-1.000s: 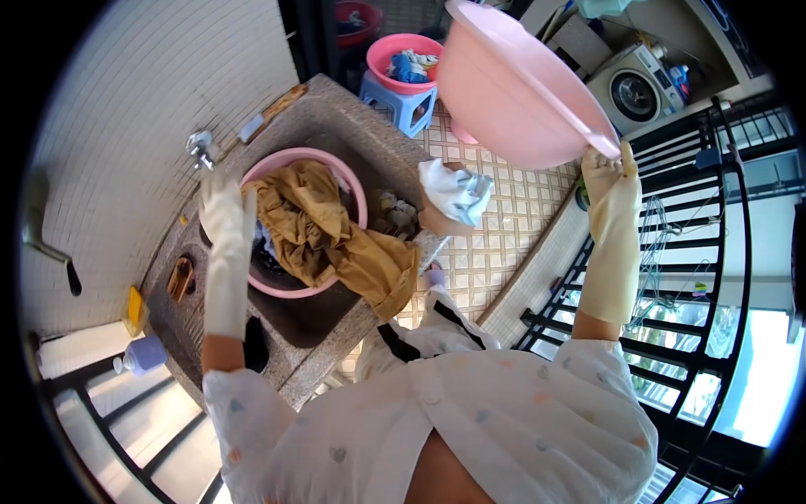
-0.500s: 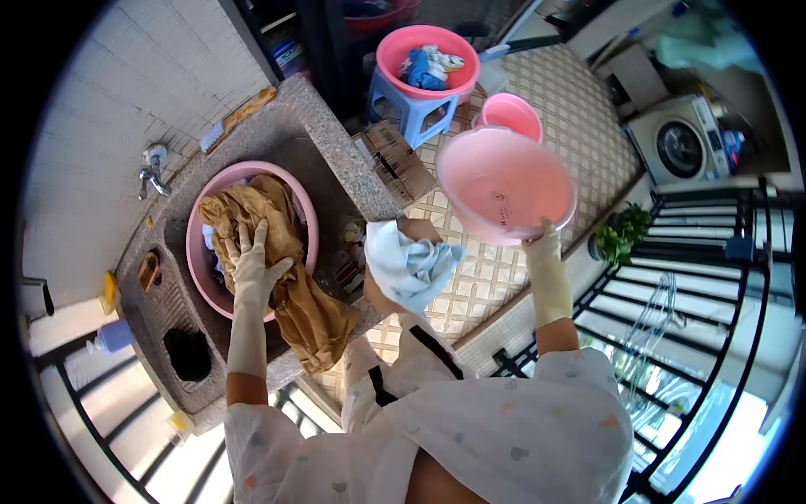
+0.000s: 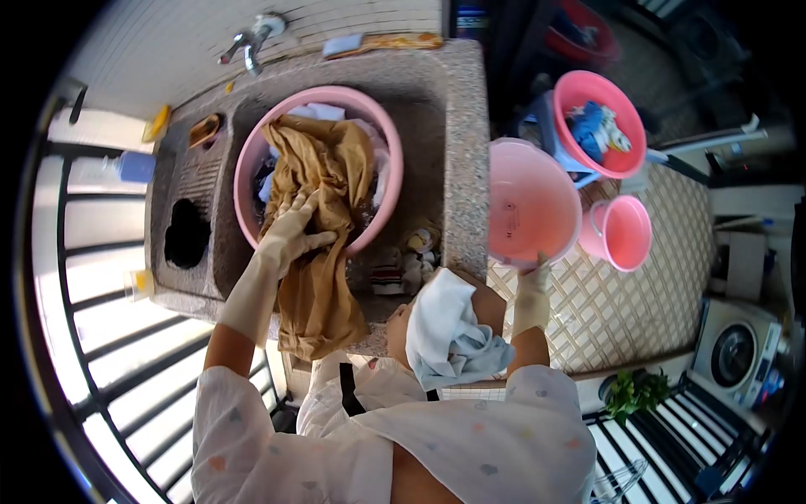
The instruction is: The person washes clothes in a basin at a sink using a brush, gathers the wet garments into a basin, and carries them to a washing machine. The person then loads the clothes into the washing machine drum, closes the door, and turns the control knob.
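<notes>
In the head view, the hands are well apart. The gloved left hand [image 3: 294, 237] lies with fingers spread on the brown cloth [image 3: 323, 168], which is heaped in a pink tub [image 3: 391, 197] in the sink [image 3: 466, 151] and hangs over the tub's near side. The gloved right hand [image 3: 531, 290] grips the near rim of a pink basin [image 3: 531, 197] just beside the sink, near a pink bucket [image 3: 630, 233].
</notes>
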Available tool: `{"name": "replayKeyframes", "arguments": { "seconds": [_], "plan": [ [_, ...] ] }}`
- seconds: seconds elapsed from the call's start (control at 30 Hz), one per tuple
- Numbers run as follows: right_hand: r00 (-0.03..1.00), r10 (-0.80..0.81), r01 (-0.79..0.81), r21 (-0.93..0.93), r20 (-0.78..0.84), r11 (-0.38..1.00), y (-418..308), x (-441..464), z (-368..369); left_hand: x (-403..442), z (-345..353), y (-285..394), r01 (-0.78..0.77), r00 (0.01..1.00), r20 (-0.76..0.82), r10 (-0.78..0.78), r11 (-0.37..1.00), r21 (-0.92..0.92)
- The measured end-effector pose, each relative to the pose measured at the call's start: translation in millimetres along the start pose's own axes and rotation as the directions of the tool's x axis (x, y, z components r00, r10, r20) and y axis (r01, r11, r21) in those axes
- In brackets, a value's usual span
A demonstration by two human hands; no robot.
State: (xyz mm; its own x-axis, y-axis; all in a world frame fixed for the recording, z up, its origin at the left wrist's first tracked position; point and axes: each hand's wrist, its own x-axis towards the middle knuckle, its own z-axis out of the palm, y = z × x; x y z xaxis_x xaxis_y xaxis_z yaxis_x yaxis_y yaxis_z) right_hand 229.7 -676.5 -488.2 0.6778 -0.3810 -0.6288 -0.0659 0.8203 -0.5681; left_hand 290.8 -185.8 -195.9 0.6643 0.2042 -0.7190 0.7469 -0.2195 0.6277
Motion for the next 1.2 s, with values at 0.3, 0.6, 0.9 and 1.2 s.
{"name": "replayKeyframes", "arguments": {
  "seconds": [0.3,0.6,0.9,1.2],
  "plan": [
    [0.954,0.209,0.121,-0.914,0.214,0.387,-7.6,-10.7,-50.1,23.1,-3.8,-16.9,-0.103,0.896,-0.108,0.432,0.437,0.894],
    [0.721,-0.064,0.690,-0.723,0.690,-0.033,-140.3,-192.9,267.0,-96.6,-145.8,80.1,-0.638,0.753,-0.409,0.515,0.724,-0.263],
    [0.926,0.199,0.332,-0.943,0.321,-0.023,120.1,-259.2,428.4,-146.3,-245.1,67.1,-0.689,0.723,-0.319,0.613,0.676,-0.261],
    [0.684,0.209,0.716,-0.698,0.699,-0.004,156.9,-344.3,515.3,-76.3,-278.2,-7.7,-0.448,0.894,-0.116,0.433,0.865,-0.225]
  ]
}}
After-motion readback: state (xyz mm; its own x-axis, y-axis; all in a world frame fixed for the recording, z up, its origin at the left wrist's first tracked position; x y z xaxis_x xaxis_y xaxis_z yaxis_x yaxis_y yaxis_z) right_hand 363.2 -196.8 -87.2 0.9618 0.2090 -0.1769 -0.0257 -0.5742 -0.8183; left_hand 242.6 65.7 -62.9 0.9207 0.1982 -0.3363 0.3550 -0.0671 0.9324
